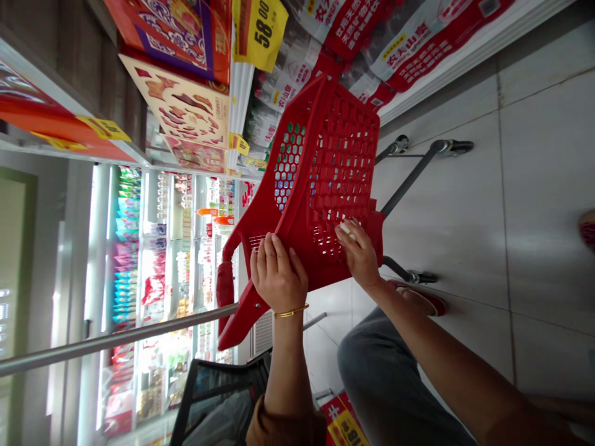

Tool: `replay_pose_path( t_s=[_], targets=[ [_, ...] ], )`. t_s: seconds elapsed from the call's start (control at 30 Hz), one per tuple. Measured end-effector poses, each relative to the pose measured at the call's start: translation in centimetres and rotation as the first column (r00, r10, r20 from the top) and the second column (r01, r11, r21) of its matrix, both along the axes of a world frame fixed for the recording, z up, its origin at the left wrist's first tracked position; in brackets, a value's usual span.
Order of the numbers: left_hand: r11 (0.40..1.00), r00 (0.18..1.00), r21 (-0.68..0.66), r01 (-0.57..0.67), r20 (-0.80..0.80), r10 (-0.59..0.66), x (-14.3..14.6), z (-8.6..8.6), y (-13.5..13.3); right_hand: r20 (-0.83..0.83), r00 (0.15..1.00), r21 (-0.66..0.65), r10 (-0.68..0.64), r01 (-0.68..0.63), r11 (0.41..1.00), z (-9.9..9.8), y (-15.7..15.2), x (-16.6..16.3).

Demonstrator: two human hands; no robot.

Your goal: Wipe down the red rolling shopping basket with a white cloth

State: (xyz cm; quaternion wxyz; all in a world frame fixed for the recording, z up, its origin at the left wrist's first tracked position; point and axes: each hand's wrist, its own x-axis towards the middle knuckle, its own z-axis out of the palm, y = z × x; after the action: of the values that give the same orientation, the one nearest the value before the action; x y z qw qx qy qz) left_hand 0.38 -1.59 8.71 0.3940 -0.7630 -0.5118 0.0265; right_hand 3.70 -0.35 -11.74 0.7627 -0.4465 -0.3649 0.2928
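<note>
The view is turned on its side, with the floor at the right. A red plastic shopping basket [325,155] with a perforated wall sits tilted on a grey metal trolley frame [409,179]. My left hand [279,272], with a gold bracelet on the wrist, is closed over the basket's rim near its handle end. My right hand [357,251] presses against the perforated wall, fingers curled into the holes. Something pale shows at its fingertips; I cannot make out what it is.
Red-and-white wrapped packs of bottled water [372,49] and a yellow price tag [260,31] fill the shelf beyond the basket. Lit glass-door coolers [162,279] stand at the left behind a metal bar [116,337]. My leg and red shoe [418,297] are on the tiled floor [534,186].
</note>
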Motion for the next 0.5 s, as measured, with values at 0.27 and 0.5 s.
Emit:
replay_pose_path(
  t_s=[0.27,0.5],
  targets=[
    [0.988,1.000,-0.156,0.006,-0.027,-0.011,2.9,-0.3,2.7,0.024,0.999,-0.015,0.032,-0.031,0.999,0.8,0.1,0.2],
    [0.986,0.994,-0.125,-0.110,-0.004,0.110,3.2,-1.8,4.4,0.049,0.998,0.012,0.047,-0.047,0.999,2.2,0.5,0.8]
  ],
)
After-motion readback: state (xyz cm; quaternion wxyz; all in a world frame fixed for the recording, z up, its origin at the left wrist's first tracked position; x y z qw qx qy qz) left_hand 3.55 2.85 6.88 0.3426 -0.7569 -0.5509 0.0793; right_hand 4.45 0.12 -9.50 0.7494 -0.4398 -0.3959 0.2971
